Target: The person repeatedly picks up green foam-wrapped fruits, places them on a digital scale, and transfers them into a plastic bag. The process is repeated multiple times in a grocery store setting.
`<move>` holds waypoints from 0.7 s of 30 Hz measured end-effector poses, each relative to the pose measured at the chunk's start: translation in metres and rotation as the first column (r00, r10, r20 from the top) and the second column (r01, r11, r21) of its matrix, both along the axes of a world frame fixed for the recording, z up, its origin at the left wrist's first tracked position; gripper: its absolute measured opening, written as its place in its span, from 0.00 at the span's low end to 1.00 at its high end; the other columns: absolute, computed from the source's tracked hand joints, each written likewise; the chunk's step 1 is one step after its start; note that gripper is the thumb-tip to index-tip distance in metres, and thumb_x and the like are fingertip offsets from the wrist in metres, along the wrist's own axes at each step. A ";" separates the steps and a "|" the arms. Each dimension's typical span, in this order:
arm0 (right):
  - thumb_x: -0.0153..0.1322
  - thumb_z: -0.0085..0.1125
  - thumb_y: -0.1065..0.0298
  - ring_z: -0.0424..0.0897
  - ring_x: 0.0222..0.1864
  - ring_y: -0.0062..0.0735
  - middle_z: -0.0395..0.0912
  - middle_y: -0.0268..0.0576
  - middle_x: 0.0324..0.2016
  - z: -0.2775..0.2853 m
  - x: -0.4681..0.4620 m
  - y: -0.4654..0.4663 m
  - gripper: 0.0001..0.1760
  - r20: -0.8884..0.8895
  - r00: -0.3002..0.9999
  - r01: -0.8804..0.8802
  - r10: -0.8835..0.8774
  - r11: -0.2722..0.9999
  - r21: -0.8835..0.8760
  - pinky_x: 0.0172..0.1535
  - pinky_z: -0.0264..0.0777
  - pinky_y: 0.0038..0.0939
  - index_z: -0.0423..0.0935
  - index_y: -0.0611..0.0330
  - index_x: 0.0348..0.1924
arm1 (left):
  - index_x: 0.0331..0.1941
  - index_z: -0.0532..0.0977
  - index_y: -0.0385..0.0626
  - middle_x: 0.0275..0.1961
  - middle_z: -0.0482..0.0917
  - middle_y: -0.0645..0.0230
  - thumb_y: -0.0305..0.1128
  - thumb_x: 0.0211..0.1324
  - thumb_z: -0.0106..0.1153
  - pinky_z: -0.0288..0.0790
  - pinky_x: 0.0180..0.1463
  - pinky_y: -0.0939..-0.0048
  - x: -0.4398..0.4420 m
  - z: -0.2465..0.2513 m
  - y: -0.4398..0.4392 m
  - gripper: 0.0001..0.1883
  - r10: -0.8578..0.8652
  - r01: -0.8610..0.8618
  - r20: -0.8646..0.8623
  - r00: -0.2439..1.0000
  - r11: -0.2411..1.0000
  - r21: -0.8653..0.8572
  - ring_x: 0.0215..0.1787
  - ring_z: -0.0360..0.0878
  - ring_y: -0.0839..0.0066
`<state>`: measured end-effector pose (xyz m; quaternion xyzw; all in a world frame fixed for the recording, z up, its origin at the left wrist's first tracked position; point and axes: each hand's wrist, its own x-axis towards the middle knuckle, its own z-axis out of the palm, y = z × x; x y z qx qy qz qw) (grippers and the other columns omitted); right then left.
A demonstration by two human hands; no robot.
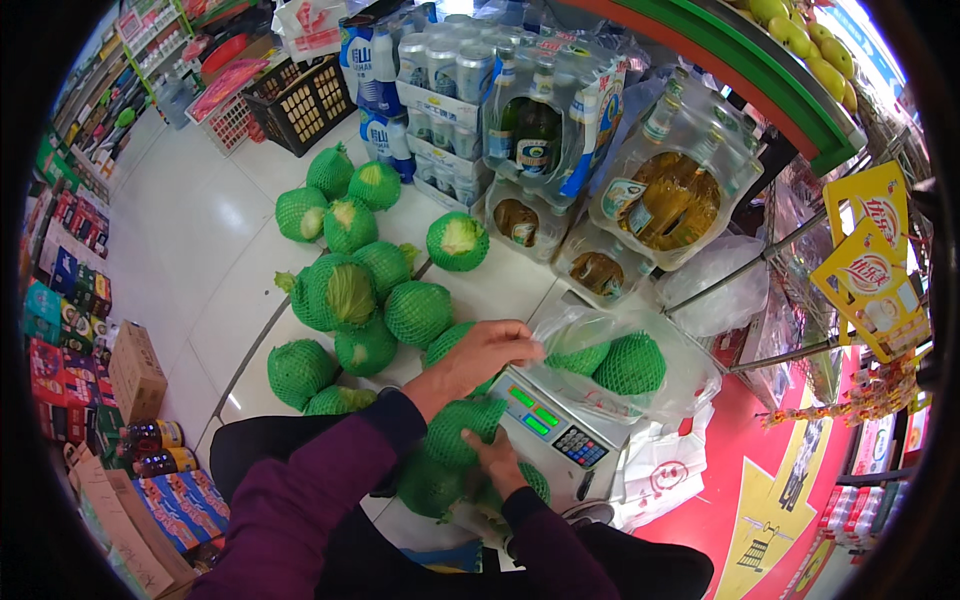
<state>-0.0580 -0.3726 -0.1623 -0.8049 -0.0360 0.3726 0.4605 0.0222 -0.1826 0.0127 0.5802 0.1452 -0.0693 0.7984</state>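
Note:
My left hand [484, 360] reaches over the scale with its fingertips at the rim of a clear plastic bag [675, 360]; whether it pinches the film is unclear. Inside that bag, on top of a digital scale [536, 412] with lit green displays, lie green-netted cabbages [630, 363]. Below the scale's left edge, my right hand [495, 454] rests its thumb and fingers on another netted cabbage [463, 435]. More cabbages [431, 487] sit between my knees, partly hidden by my right arm. A heap of netted cabbages [341, 292] covers the tiled floor ahead and to the left.
Shrink-wrapped beer bottles [660, 195] and packed cans [450, 82] stand beyond the cabbages. A black plastic crate [304, 101] is at the upper left. Metal rack shelving [780, 255] borders the right. A white plastic bag [667, 469] lies beside the scale; cartons [139, 371] line the left.

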 end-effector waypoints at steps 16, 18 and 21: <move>0.63 0.75 0.49 0.71 0.68 0.60 0.74 0.65 0.62 0.117 0.251 -0.024 0.48 0.466 0.715 -0.209 0.522 0.795 -0.569 0.71 0.64 0.48 0.67 0.70 0.68 | 0.77 0.59 0.59 0.73 0.69 0.66 0.62 0.75 0.44 0.67 0.71 0.51 0.066 -0.116 -0.026 0.35 0.204 -0.257 -0.458 0.865 0.965 -0.057 0.70 0.70 0.60; 0.58 0.79 0.45 0.65 0.71 0.66 0.63 0.69 0.70 0.110 0.254 -0.006 0.65 0.325 0.869 -0.205 0.374 0.869 -0.451 0.74 0.59 0.48 0.51 0.67 0.77 | 0.79 0.58 0.60 0.76 0.66 0.66 0.63 0.74 0.45 0.67 0.72 0.47 0.070 -0.120 -0.029 0.37 0.139 -0.243 -0.512 0.847 0.960 -0.141 0.74 0.68 0.58; 0.57 0.82 0.46 0.63 0.72 0.69 0.62 0.69 0.69 0.075 0.249 0.003 0.67 0.421 0.838 -0.170 0.348 0.899 -0.404 0.75 0.58 0.53 0.49 0.67 0.78 | 0.77 0.61 0.57 0.75 0.69 0.65 0.63 0.73 0.47 0.67 0.72 0.48 0.075 -0.148 -0.038 0.37 0.118 -0.278 -0.513 0.850 0.928 -0.247 0.73 0.69 0.61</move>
